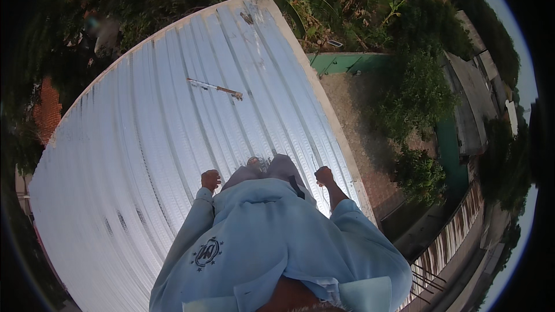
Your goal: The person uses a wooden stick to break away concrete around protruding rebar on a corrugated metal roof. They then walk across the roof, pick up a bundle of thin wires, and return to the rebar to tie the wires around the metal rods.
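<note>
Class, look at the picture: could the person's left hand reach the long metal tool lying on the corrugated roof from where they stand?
Probably not: the left hand hangs closed beside the body, while the tool lies well ahead up the roof sheet. Nothing blocks the way.

**What the rooftop view leaves unseen**

The pale blue long-sleeved shirt [272, 237] fills the lower middle and covers most of the legs; only a grey trouser knee [280, 168] shows above it. Both fists, the left hand [210, 179] and the right hand [324, 175], are too small to tell whether either grip encloses anything. The long thin wood-and-metal object [215, 87] lying on the corrugated silver metal roof [133, 156] is too small to identify. The roof's lower left runs off into the dark rim.
</note>
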The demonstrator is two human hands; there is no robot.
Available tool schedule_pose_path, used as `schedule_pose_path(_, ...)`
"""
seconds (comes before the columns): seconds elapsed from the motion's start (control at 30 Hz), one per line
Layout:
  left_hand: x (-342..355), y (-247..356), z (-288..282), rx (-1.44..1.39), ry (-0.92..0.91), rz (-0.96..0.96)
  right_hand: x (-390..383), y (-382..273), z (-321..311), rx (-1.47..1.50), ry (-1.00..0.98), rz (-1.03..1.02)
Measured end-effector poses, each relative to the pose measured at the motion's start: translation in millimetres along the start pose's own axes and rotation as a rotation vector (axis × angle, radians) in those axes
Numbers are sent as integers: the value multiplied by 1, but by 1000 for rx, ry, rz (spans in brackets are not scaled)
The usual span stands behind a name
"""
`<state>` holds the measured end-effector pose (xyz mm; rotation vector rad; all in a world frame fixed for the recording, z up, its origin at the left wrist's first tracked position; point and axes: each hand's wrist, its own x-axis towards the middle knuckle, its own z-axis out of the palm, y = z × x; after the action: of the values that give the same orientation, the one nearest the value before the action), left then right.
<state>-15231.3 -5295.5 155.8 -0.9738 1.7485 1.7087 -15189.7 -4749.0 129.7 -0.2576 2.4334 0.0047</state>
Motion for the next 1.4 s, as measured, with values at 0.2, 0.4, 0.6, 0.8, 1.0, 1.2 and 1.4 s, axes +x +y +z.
schedule_pose_path(0.2,105,246,28,5,-38,209,106,33,-91,-148,-36,-111)
schedule_pose_path(0.4,222,346,56,-30,-50,162,314,52,-257,-227,26,-209)
schedule_pose_path(0.6,277,430,117,-369,35,39,516,72,-449,184,207,3)
schedule_pose_path(0.8,328,553,97,-371,146,177,650,-42,-671,1088,161,-94)
schedule_pose_path(1.0,410,720,104,-412,-22,271,717,-172,-772,1072,150,-382)
schedule_pose_path(1.2,553,844,81,-397,-153,385,830,-236,-823,1158,175,-323)
schedule_pose_path(1.4,651,914,0,-493,-241,160,935,-309,-868,1050,4,-314)
